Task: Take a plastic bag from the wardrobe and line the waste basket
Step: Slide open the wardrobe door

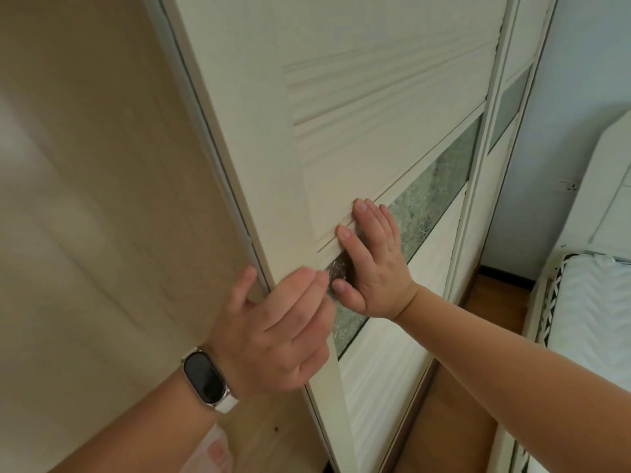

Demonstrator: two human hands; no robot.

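A white sliding wardrobe door (341,138) with ribbed panels and a frosted glass band fills the middle of the view. My right hand (372,261) lies flat against the door, fingers spread across the glass band. My left hand (273,329), with a smart band on the wrist, curls its fingers on the door's left edge, thumb on the other side. The beige wooden inside of the wardrobe (102,199) shows to the left of the door. No plastic bag and no waste basket can be made out.
A second sliding door (502,131) stands behind, to the right. A bed with a white mattress (594,308) and white headboard sits at the far right, with wooden floor (450,414) between it and the wardrobe. Something pale with pink print (211,452) lies low inside.
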